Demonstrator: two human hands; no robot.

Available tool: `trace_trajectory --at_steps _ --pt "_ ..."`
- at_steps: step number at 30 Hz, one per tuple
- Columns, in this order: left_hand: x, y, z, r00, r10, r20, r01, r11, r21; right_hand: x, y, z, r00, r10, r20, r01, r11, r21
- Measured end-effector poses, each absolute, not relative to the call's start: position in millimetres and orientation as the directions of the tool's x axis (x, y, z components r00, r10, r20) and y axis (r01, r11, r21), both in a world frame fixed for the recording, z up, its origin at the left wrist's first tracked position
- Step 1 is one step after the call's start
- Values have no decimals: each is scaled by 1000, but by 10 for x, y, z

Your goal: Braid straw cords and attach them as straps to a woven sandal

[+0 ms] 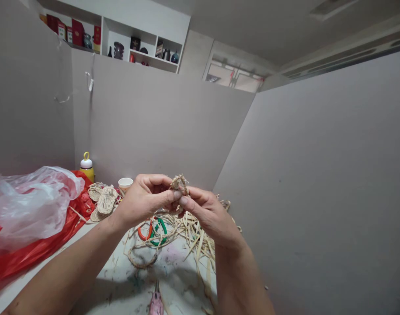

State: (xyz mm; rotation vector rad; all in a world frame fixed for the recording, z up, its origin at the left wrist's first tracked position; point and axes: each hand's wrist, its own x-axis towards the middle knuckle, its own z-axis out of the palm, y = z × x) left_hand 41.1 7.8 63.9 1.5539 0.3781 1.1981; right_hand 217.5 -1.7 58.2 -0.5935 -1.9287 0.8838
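Straw-coloured braided fibre forms the small woven piece under work, held up above the bench at the centre of the view. The left hand grips it from one side, thumb and fingers closed on the fibre. The right hand meets it from the other side, its fingers likewise pinched on the piece; the two thumb tips lie next to each other. The lower part of the piece is partly hidden by the hands.

Below the hands, a twisted cord lies in a loose loop on the bench; whether it joins the held piece cannot be determined. Near this loop are an orange handle and a green handle, side by side. Loose flat strips are heaped beneath and beside the right hand. Closest to the wearer lies a pink-handled tool, its narrow metal tip pointing away.

On the left, beyond the left forearm, are finished-looking woven pads, a white-rimmed cup, and a yellow bottle with a white cap, standing upright. Clear plastic rests crumpled over red plastic. Grey partitions enclose the bench.
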Motion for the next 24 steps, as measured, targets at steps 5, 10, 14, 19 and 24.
trace_trajectory --at_steps 5,10,14,19,24 --pt "403 100 634 439 734 519 -362 -384 849 2180 -30 587 -503 691 519 68 630 -774" --pt "413 106 628 424 734 530 -379 -388 840 2173 -20 590 -527 664 530 63 652 -755" --pt "413 86 648 420 742 522 -394 -369 841 2182 -9 584 -539 649 536 53 661 -748" --pt "411 81 653 417 746 520 -389 -370 844 2190 -15 588 -549 644 533 29 652 -758" --pt "411 104 627 400 727 558 -401 -409 820 2183 -26 596 -551 659 512 -37 594 -804"
